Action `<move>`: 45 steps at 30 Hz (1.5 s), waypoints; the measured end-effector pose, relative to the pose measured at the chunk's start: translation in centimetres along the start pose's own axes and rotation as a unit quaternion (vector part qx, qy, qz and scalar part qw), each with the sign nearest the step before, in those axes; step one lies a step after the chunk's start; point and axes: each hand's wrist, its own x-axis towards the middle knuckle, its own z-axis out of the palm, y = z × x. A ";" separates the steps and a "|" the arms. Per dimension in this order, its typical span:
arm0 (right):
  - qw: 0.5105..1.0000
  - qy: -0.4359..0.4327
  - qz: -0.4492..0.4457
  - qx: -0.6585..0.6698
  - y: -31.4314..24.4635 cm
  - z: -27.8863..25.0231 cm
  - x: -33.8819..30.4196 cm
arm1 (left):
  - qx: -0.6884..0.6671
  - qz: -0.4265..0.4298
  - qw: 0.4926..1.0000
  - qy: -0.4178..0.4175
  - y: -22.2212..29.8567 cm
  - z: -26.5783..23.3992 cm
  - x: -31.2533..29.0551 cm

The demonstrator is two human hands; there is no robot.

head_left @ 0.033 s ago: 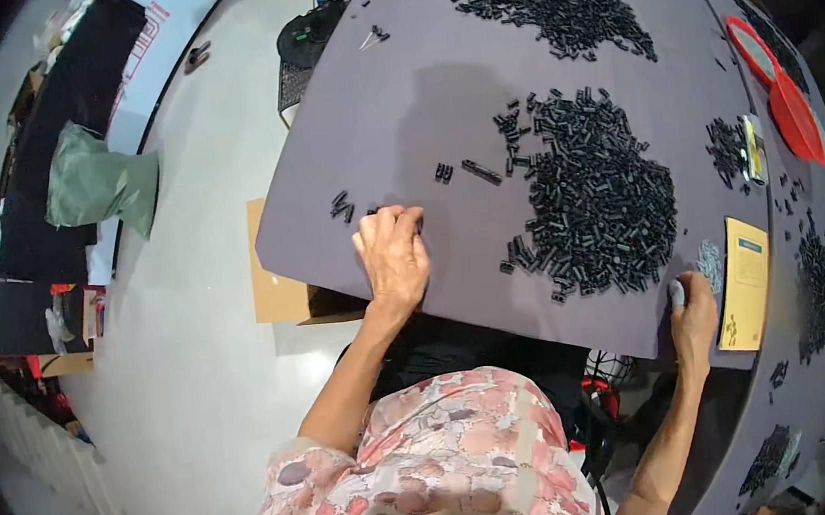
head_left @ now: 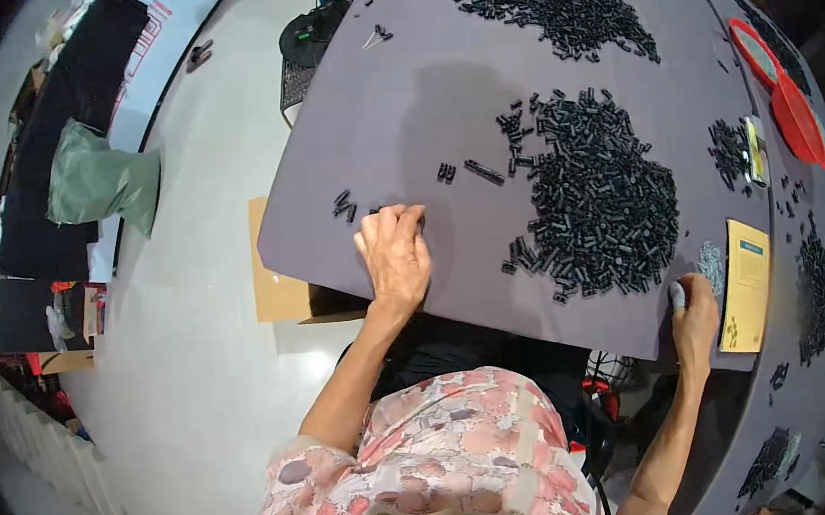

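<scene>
My left hand (head_left: 398, 259) rests near the front edge of the grey table, knuckles up, its fingers bent down and drawn together. What they hold, if anything, is hidden beneath them. Beside its fingertips lie a few small black cylindrical pieces (head_left: 345, 206). Over on the right, my right hand (head_left: 697, 323) is closed at the table's edge, a grey cover (head_left: 678, 296) on its thumb. Its fingertips touch the near end of a small heap of pale, shiny bits (head_left: 710, 264); anything inside the grip is too small to make out. Between the hands spreads a large pile of black pieces (head_left: 608, 207).
A longer black piece (head_left: 484, 172) lies left of the pile. To the right are a yellow booklet (head_left: 746, 288), a yellow-and-white item (head_left: 755, 151) and red baskets (head_left: 796, 122). Another black heap (head_left: 573, 14) lies farther back. A cardboard box (head_left: 280, 291) stands below the left edge.
</scene>
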 end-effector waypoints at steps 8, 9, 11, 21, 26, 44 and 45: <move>0.997 -0.055 0.041 0.029 -0.5 -0.2 0.5 | -0.051 0.062 0.997 0.012 2.1 0.9 3.1; 1.000 -0.018 -0.007 0.020 -0.1 0.4 0.1 | -0.052 0.064 0.996 0.012 2.5 1.4 3.8; 0.999 0.005 -0.031 0.011 -0.2 0.6 -0.5 | -0.082 0.101 0.991 -0.015 3.5 2.4 5.1; 0.995 0.032 0.012 0.094 -1.0 0.2 -1.0 | 0.045 0.048 0.997 -0.051 7.7 7.1 7.3; 0.994 0.042 -0.033 0.097 -0.8 0.1 -1.2 | 0.037 0.061 0.997 -0.032 7.6 7.2 7.1; 0.872 -0.096 -0.041 0.479 -17.2 1.5 -2.7 | -0.610 -0.174 0.727 -0.263 9.3 -0.5 -1.1; 0.876 -0.099 -0.023 0.472 -17.9 1.4 -2.9 | -0.615 -0.173 0.724 -0.262 9.0 -0.4 -1.2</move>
